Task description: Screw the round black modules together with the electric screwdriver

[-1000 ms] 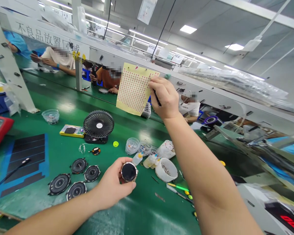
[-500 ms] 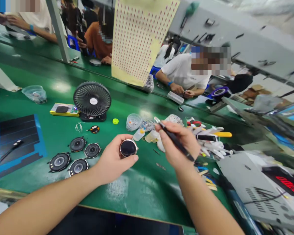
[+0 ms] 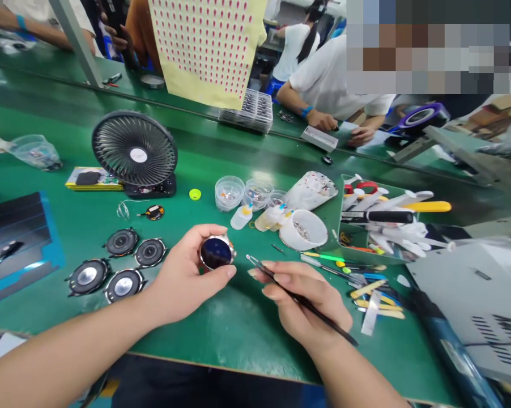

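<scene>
My left hand (image 3: 185, 277) is closed around the edge of a round smartwatch (image 3: 216, 253) with no strap, its dark glass face up and its rim silvery. In my right hand (image 3: 313, 303) are slim black tweezers (image 3: 296, 296), gripped like a pen. Their tips hold a tiny pale thing, too small to name, just right of the watch and apart from it. Left of my left hand, several round watch cases lie on the green table, among them one case (image 3: 86, 276) at the front and another case (image 3: 120, 242) behind.
A black fan (image 3: 134, 153) stands at the back left. Small tubs (image 3: 229, 192), dropper bottles (image 3: 241, 216) and a white bowl (image 3: 303, 229) sit behind my hands. To the right are a tool bin (image 3: 387, 258), loose tools and a grey machine (image 3: 472, 283). A co-worker's hands (image 3: 322, 120) are across the table.
My right hand has lowered, bringing the tweezers' tips down and left, close to the watch. My left hand keeps the watch. The camera view has shifted closer.
</scene>
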Demonstrator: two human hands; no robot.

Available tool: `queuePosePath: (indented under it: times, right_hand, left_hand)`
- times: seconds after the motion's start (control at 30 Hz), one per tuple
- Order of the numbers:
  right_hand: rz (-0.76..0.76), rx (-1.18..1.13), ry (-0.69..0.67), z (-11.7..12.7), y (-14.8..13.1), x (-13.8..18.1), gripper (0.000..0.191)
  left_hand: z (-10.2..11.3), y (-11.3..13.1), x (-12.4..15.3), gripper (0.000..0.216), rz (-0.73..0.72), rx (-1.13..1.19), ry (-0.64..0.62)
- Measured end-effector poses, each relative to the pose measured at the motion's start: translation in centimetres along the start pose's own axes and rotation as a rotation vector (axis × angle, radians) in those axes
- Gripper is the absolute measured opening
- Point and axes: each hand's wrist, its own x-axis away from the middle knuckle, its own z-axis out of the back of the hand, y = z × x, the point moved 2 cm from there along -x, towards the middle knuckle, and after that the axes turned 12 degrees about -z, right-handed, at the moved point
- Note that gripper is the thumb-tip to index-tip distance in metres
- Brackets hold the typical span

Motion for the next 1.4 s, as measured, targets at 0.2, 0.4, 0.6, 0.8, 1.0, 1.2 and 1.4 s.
queuePosePath:
  times: [0.2,0.4,0.6,0.8,1.0,1.2,1.4]
  right_hand:
    - [-0.021,0.090,-0.105,-0.1,-0.7,1.1,0.047]
    - [0.102,0.194,-0.083,-0.6,-1.1,0.3,0.035]
    - [0.108,0.187,-0.076,-0.9,-0.9,0.2,0.037]
    - [0.141,0.201,-0.107,-0.8,-1.1,-0.1,0.028]
    - [0.153,0.194,-0.100,-0.9,-0.9,-0.2,0.024]
    - [0.156,0.172,-0.110,-1.1,-1.1,-0.3,0.027]
    - [0.166,0.166,-0.136,-0.9,-1.1,-0.3,0.029]
  left_hand:
    - [-0.1,0.0,0.2,0.051,-0.018,-0.023,-0.023]
    - [-0.2,0.1,0.4,0.050,-0.011,-0.017,-0.055]
    - [-0.4,0.2,0.5,0.049,0.018,-0.001,-0.063]
    - [-0.3,0.3,0.5,0.050,0.026,-0.033,-0.065]
    - [-0.2,0.3,0.6,0.049,0.051,-0.040,-0.078]
    - [-0.1,0.5,0.6,0.045,0.026,0.000,-0.083]
    - [0.2,0.4,0.6,0.040,0.027,0.015,-0.091]
